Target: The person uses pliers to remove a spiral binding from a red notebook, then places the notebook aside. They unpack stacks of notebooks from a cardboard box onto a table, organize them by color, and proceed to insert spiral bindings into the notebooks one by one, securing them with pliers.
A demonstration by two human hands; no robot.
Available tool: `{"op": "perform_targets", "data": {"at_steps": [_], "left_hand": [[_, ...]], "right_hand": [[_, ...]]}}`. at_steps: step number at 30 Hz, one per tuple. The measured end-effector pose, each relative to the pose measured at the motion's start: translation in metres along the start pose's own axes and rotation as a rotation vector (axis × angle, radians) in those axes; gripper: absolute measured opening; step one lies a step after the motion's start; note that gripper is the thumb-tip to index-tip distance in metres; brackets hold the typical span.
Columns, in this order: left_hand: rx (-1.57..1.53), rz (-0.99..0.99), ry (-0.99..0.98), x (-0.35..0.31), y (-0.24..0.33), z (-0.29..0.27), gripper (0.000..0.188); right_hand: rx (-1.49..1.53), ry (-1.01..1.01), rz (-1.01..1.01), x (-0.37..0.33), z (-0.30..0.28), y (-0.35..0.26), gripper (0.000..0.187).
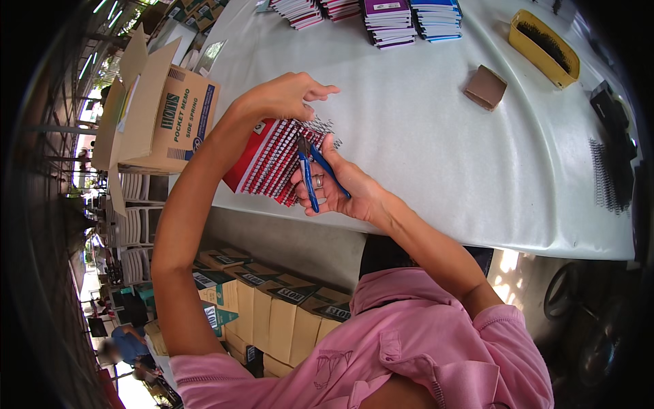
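Observation:
A stack of red pocket notebooks with wire spirals along their edges lies near the table's front edge. My right hand is beside it, palm up, with blue-handled pliers in its grip. The jaws point away from me, over the spiral edges. Above the far end of the stack is my left hand, index finger stretched out and thumb apart, with nothing visible in it. Loose ends of wire spiral stick out between the two hands, partly hidden by the fingers.
An open cardboard box stands at the left. Purple notebooks and blue notebooks are stacked at the back. To the right are a brown block, a yellow tray of dark coils and black wire spirals. Cartons sit below.

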State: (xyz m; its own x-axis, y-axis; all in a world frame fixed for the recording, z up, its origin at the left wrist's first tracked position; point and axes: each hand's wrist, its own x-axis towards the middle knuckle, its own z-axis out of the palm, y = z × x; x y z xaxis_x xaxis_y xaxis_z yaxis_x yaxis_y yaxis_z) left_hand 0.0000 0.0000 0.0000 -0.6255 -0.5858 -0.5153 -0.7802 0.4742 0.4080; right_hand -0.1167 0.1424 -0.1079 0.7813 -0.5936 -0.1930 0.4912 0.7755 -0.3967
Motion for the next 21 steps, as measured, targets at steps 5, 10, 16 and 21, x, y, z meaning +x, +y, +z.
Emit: {"op": "perform_targets", "data": {"at_steps": [5, 10, 16, 21], "left_hand": [[0.023, -0.029, -0.043, -0.006, -0.006, -0.010, 0.066], [0.189, 0.028, -0.071, 0.005, -0.002, -0.002, 0.066], [0.169, -0.030, -0.094, 0.006, -0.002, 0.000, 0.056], [0.114, -0.022, -0.121, 0.007, -0.004, 0.001, 0.051]], "right_hand": [[0.007, -0.032, -0.039, 0.016, 0.009, -0.001, 0.078], [0.254, -0.515, 0.026, 0.031, -0.037, 0.009, 0.079], [-0.023, 0.090, -0.046, 0.002, 0.006, 0.004, 0.082], [0.041, 0.056, -0.059, 0.005, 0.002, 0.001, 0.077]]}}
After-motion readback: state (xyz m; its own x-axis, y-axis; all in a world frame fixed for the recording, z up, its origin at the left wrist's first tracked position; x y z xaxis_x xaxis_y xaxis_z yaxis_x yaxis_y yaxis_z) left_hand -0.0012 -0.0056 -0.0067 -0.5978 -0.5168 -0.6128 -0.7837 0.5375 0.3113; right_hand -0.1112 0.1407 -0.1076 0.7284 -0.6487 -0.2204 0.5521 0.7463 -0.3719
